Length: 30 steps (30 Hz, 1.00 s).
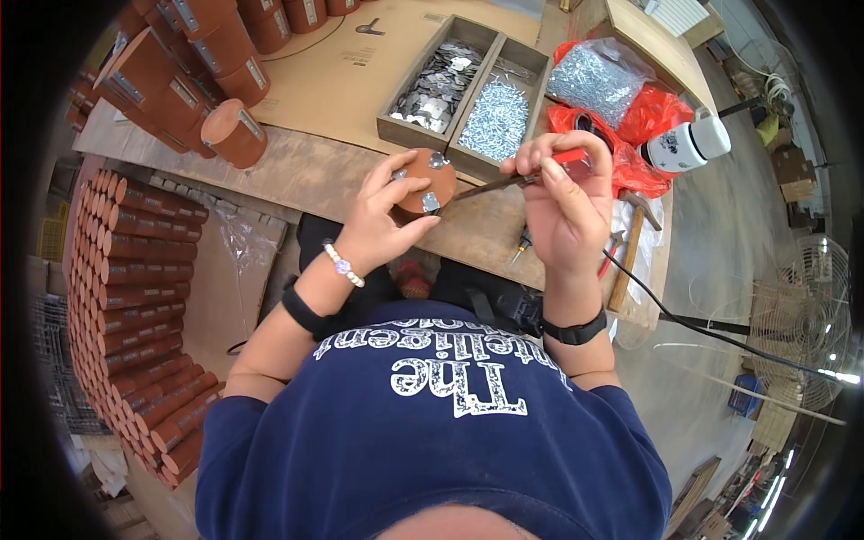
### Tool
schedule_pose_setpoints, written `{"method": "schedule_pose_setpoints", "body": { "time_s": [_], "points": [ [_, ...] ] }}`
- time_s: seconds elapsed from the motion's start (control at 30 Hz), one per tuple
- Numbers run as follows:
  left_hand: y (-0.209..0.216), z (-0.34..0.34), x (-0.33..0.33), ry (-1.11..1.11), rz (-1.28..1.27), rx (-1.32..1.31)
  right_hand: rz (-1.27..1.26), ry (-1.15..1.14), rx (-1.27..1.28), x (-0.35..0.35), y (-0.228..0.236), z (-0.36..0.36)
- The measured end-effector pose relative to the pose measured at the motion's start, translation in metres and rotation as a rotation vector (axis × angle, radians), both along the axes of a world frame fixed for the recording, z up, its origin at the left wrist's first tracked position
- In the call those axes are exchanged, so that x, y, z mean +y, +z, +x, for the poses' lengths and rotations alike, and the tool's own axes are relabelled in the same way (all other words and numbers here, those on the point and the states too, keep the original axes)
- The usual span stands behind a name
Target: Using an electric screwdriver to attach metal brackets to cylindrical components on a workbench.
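Note:
My left hand [382,211] is closed round a terracotta-coloured round piece [416,191], its flat face up. Small shiny metal plates [430,202] sit at the edge of that face. To the right, my right hand [567,202] grips a slim tool with a dark shaft [490,186] and a red handle [571,157], raised above the table edge. The shaft points left, its tip close to the round piece; whether they touch I cannot tell. Just beyond my hands, a wooden two-part tray [387,130] holds flat metal plates [441,85] and silvery screws [495,117].
Stacked terracotta-coloured cylinders [148,270] fill the left side, with more on the table [234,133] at the far left. A bag of metal hardware [598,76], red plastic [661,112], a white bottle [688,144] and a hammer [630,256] lie right. A fan [792,297] stands beyond.

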<state>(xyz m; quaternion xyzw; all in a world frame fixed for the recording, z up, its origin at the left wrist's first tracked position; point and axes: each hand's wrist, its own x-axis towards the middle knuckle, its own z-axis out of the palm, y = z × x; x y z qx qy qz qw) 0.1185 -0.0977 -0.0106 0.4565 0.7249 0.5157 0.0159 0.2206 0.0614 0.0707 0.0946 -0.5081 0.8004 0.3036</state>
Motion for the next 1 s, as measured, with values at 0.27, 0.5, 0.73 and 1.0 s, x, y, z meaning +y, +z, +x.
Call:
{"method": "schedule_pose_setpoints", "body": {
  "time_s": [0.27, 0.5, 0.73, 1.0],
  "points": [
    [-0.006, 0.004, 0.005, 0.107, 0.087, 0.085, -0.211, 0.065, 0.014, -0.012, -0.012, -0.025],
    [-0.006, 0.001, 0.004, 0.093, 0.106, 0.193, -0.117, 0.032, 0.035, -0.020, -0.013, -0.036],
    [-0.008, 0.001, 0.005, 0.086, 0.099, 0.193, 0.034, -0.060, -0.074, -0.028, -0.010, -0.039],
    [-0.008, 0.002, 0.004, 0.092, 0.084, 0.186, 0.126, -0.045, -0.094, -0.027, -0.009, -0.039]
  ]
}}
